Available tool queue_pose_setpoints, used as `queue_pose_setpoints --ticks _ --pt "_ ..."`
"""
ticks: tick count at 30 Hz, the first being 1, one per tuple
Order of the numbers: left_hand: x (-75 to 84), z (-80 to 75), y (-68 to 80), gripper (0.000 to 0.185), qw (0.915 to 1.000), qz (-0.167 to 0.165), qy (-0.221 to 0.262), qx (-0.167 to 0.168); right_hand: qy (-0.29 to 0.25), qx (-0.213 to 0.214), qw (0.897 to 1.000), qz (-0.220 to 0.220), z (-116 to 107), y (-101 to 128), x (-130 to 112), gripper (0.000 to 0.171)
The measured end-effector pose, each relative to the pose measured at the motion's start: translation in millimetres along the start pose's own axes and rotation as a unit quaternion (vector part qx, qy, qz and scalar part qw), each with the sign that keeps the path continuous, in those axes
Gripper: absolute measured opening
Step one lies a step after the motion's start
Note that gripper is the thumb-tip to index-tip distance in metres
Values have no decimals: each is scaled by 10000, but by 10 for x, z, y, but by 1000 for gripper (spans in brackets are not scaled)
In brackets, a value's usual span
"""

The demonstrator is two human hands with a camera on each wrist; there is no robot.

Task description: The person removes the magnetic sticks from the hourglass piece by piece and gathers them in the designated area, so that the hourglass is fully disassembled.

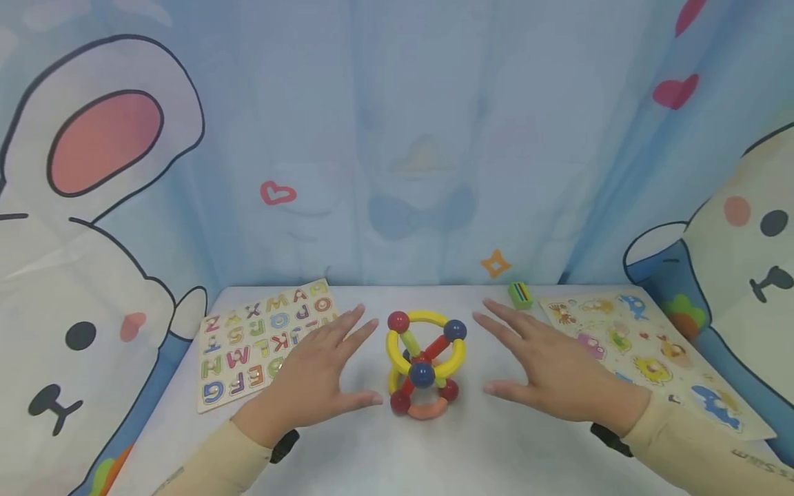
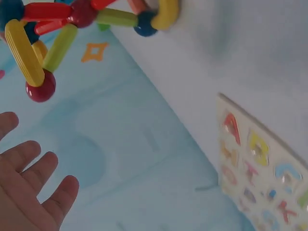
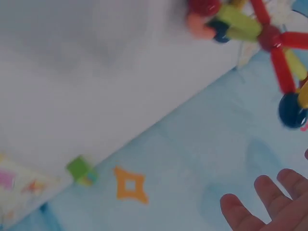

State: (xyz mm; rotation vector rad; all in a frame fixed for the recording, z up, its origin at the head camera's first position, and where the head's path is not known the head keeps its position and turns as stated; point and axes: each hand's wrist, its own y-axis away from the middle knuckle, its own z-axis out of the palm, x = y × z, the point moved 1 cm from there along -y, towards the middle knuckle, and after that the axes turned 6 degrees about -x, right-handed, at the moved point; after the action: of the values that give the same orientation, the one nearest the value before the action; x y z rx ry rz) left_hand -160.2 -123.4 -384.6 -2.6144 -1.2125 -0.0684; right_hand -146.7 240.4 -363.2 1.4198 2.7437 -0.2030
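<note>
A construction of coloured rods and balls (image 1: 422,374) stands on the white table between my two hands. Yellow curved rods, red and green straight rods, an orange curved rod, and red and blue balls make it up. To its left my left hand (image 1: 316,372) hovers with fingers spread, apart from it. My right hand (image 1: 558,368) mirrors this on the other side, fingers extended and holding nothing. In the left wrist view the construction (image 2: 82,14) appears beyond the fingertips; the right wrist view shows its red centre ball (image 3: 269,37).
An alphabet puzzle board (image 1: 248,344) lies at the left, partly behind my left hand. On the right is an animal puzzle board (image 1: 645,344), with a small green striped block (image 1: 520,295) near the table's back edge. A printed blue curtain (image 1: 422,138) hangs behind the table.
</note>
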Motion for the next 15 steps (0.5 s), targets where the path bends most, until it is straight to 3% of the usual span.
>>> queue_pose_setpoints --ticks 3,5,7,11,15 --pt "112 68 -115 98 9953 -264 931 -23 -692 -46 9973 259 97 -59 -177 94" --pt "159 117 -183 101 9853 -513 1625 -74 -1316 -46 9900 510 176 -92 -279 96" --pt "195 165 -248 104 9689 -722 2363 -103 -2053 33 9756 775 254 -123 -372 98" --pt "226 261 -346 107 9269 -855 3652 -135 -3382 355 9336 1129 385 -171 -508 102" --pt "246 343 -380 106 8864 -851 4542 -285 -4143 505 8994 1298 444 -181 -588 107"
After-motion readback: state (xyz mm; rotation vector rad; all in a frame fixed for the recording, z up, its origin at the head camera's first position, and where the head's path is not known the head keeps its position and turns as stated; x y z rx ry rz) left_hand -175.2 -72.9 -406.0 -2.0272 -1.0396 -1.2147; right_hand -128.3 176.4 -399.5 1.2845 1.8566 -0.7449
